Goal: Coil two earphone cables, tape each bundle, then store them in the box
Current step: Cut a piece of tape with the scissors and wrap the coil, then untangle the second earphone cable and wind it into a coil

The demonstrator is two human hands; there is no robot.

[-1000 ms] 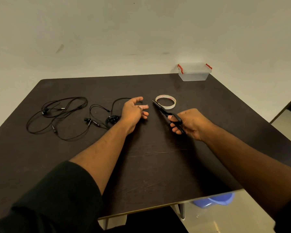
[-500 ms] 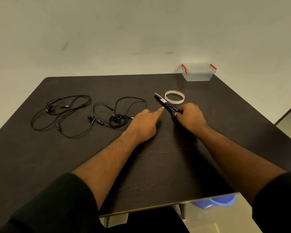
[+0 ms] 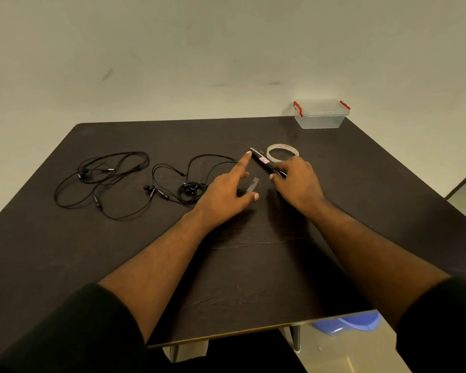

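Two black earphone cables lie on the dark table: a loose one (image 3: 100, 181) at the left and one (image 3: 191, 189) with a small coil just left of my left hand. My left hand (image 3: 226, 192) hovers palm down with the index finger stretched toward the scissors' tip, and a short clear tape strip (image 3: 253, 184) hangs from its fingers. My right hand (image 3: 296, 181) rests on the handles of the black scissors (image 3: 262, 160), which lie on the table. The tape roll (image 3: 282, 152) sits right behind them. The clear box (image 3: 320, 117) with red latches stands lidded at the far right corner.
The table (image 3: 240, 265) ends near my body at the front edge. A blue plastic object (image 3: 355, 323) sits on the floor beneath the front right. A plain wall stands behind the table.
My right hand has brought the scissors forward and down onto the table beside the tape roll. My left hand has turned palm down and moved right, its index finger now near the blades.
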